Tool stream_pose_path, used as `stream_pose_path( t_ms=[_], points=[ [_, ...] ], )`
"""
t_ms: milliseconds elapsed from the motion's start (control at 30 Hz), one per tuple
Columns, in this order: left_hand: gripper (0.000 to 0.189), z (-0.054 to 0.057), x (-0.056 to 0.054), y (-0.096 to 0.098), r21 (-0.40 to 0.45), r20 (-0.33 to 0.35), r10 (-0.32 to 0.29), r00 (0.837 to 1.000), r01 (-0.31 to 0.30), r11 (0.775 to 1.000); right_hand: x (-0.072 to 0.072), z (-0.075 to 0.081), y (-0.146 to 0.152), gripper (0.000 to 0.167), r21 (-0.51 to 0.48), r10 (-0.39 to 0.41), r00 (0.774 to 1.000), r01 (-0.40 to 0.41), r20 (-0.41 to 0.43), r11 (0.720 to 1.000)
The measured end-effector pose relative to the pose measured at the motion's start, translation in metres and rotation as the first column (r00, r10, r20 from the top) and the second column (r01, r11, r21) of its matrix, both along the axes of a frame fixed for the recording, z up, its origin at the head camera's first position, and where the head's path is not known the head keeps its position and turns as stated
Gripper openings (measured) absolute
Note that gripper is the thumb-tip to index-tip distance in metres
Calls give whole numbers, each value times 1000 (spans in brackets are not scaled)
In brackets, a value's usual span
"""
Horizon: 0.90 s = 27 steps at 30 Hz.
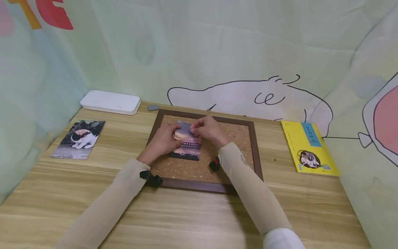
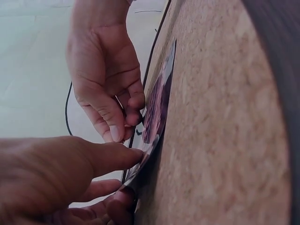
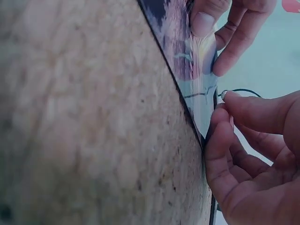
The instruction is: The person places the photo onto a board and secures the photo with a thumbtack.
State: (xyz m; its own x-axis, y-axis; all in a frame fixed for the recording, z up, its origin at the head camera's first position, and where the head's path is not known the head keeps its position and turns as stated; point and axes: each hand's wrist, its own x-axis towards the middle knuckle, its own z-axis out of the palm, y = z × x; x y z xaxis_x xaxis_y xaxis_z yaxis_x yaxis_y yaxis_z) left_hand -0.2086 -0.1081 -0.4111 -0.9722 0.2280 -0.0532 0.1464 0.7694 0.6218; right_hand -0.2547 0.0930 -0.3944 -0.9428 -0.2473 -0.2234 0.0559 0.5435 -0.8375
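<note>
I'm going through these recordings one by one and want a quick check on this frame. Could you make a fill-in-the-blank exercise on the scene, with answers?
1. The purple-sky photo is pinched by the person's ____ hand.
2. The framed board has a surface made of ____.
3. In the head view, the cat photo lies to the ____ of the board.
4. The main colour of the book's cover is ____.

Missing words: left; cork; left; yellow.

Site: booth-like desk corner; home or studio, indeterminable. Evidence: wood-grain tabletop [image 1: 186, 221] enclosed by creased, pale green printed hangings [image 1: 202, 52] bearing a line-drawn cartoon figure [image 1: 242, 97], pink balloon [image 1: 388, 119] and coloured letters [image 1: 57, 17]. Desk items include a framed corkboard [image 1: 183, 171] and yellow paperback [image 1: 292, 145].
</note>
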Motion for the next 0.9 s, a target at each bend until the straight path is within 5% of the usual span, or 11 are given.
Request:
stream_pose_path(
  t_ms=[533,900],
  points=[
    [62,0,0,-4,10,5,-9,1000,9,1000,-6,-4,-11,7,169,22,996,-6,-89,986],
    [61,1,-1,-4,18,1,-14,1000,14,1000,-12,-1,-12,10,177,-25,1000,25,-3,984]
  ],
)
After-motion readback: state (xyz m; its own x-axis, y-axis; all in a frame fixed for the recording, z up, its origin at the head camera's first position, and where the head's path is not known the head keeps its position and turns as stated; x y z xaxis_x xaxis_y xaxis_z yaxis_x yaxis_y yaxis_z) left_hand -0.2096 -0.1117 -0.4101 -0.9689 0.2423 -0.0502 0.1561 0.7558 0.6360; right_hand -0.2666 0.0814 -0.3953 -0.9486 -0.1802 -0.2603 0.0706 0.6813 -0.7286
